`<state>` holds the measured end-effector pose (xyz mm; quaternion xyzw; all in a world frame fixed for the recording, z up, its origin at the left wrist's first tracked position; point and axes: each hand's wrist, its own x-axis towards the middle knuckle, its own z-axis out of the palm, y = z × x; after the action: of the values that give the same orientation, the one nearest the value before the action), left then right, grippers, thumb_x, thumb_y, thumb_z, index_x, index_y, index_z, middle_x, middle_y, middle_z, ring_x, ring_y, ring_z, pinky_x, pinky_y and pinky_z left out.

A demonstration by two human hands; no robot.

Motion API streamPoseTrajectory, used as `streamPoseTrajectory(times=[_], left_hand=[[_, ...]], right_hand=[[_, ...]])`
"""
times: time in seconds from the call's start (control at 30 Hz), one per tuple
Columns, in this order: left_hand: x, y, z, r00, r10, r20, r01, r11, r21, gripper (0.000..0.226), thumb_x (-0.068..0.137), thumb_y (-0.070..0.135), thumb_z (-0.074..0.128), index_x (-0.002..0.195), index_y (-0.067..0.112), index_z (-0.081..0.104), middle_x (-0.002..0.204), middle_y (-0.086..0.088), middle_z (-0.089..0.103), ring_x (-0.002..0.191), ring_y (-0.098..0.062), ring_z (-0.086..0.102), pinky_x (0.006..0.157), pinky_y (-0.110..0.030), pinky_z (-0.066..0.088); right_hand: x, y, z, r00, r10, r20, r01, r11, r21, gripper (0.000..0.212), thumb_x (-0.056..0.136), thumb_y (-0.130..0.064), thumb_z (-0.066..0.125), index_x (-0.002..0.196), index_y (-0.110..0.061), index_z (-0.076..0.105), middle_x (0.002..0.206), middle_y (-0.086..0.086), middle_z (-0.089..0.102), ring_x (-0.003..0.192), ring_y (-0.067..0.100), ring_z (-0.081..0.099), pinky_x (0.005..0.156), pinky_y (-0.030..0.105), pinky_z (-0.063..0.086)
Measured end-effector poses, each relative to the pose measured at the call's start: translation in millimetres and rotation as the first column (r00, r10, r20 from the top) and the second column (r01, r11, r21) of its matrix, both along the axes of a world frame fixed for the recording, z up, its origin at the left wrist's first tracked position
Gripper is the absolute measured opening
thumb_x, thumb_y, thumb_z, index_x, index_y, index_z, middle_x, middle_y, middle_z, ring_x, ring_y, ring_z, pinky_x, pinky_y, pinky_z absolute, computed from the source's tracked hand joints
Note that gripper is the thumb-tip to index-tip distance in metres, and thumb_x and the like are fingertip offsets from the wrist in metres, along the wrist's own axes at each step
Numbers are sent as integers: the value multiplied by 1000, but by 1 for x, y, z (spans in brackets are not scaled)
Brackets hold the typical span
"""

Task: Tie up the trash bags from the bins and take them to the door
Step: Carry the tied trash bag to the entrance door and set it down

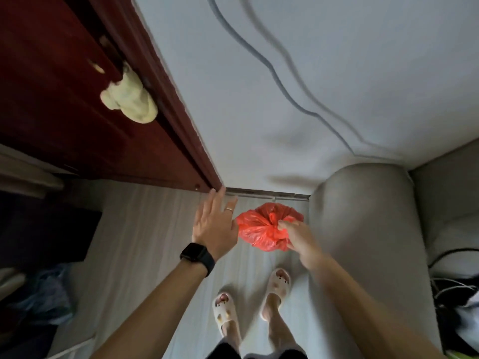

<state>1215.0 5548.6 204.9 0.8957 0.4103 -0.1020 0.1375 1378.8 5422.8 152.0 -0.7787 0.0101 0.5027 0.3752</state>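
A small red trash bag [261,226], tied in a knot at its top, hangs above the floor near the wall. My right hand [298,235] grips the knotted top of the bag. My left hand [215,224], with a ring and a black watch on the wrist, is spread flat with straight fingers just left of the bag and holds nothing. Its fingertips reach toward the lower corner of the dark red door [77,99], which stands at the left.
A grey sofa arm [363,229] stands close on the right, with cables [451,288] beyond it. A pale cloth [129,99] hangs from the door handle. Dark objects and a bluish bag [44,294] lie at the left. My slippered feet [248,299] stand on pale floor.
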Motion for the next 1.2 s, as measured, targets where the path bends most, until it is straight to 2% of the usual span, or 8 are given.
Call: streamPoseTrajectory(times=[0.3, 0.4, 0.5, 0.63, 0.73, 0.9, 1.03, 1.2], left_hand=[[108, 85, -118, 982, -177, 72, 128, 891, 435, 92, 78, 20, 59, 156, 35, 12, 165, -8, -1, 150, -40, 1, 116, -64, 10], [135, 112, -160, 975, -216, 58, 165, 869, 466, 96, 79, 26, 64, 156, 35, 6, 164, -8, -6, 150, -40, -3, 116, -65, 8], [154, 125, -194, 980, -188, 58, 139, 871, 471, 103, 79, 26, 66, 156, 35, -2, 163, -10, -14, 149, -41, -6, 117, -64, 7], [166, 131, -226, 980, -177, 92, 107, 853, 511, 96, 85, 37, 60, 156, 33, -5, 161, -16, -13, 147, -49, -5, 116, -66, 8], [168, 137, -236, 975, -196, 104, 114, 844, 524, 96, 86, 43, 58, 155, 33, -8, 160, -18, -13, 145, -52, -3, 115, -68, 6], [162, 134, -226, 976, -205, 80, 142, 864, 484, 99, 83, 35, 61, 155, 36, -6, 161, -14, -17, 147, -48, -6, 114, -68, 3], [150, 123, -193, 983, -175, 54, 147, 929, 339, 101, 81, 33, 61, 154, 40, -9, 161, -3, -23, 151, -33, -10, 115, -65, 0], [125, 92, -123, 998, -55, -18, 55, 998, 20, 88, 86, 28, 49, 153, 44, -7, 165, -2, 8, 152, -24, 2, 119, -60, 2]], right_hand=[[112, 48, -171, 995, -94, -45, 90, 992, -88, 9, 78, -19, 67, 69, -15, 68, 80, 3, 68, 83, 24, 65, 87, 41, 52], [141, 54, -204, 995, -89, -38, 86, 994, -73, 6, 82, -22, 70, 84, -16, 68, 94, 5, 68, 88, 22, 63, 82, 39, 53], [158, 55, -236, 989, -133, 60, 140, 984, -114, 20, 86, -6, 65, 67, -14, 63, 72, 6, 62, 70, 22, 57, 70, 34, 46], [166, 48, -279, 992, -69, 108, 85, 984, -153, 18, 78, -26, 63, 64, -16, 60, 75, 11, 63, 69, 27, 58, 64, 30, 45], [169, 41, -305, 991, 1, 130, 27, 977, -213, 15, 95, -17, 61, 84, -8, 65, 75, 11, 62, 67, 27, 57, 55, 26, 40], [160, 24, -321, 986, 121, 118, -83, 955, -286, 25, 95, -13, 54, 110, 1, 67, 99, 16, 62, 97, 27, 62, 82, 31, 46], [126, 21, -256, 975, 186, 118, -151, 954, -260, 20, 93, -15, 51, 80, -16, 66, 94, 13, 66, 92, 27, 63, 74, 28, 41], [78, 14, -144, 948, 304, 95, -284, 941, -182, 22, 93, -18, 60, 73, -27, 59, 86, 4, 64, 87, 28, 61, 72, 35, 46]])
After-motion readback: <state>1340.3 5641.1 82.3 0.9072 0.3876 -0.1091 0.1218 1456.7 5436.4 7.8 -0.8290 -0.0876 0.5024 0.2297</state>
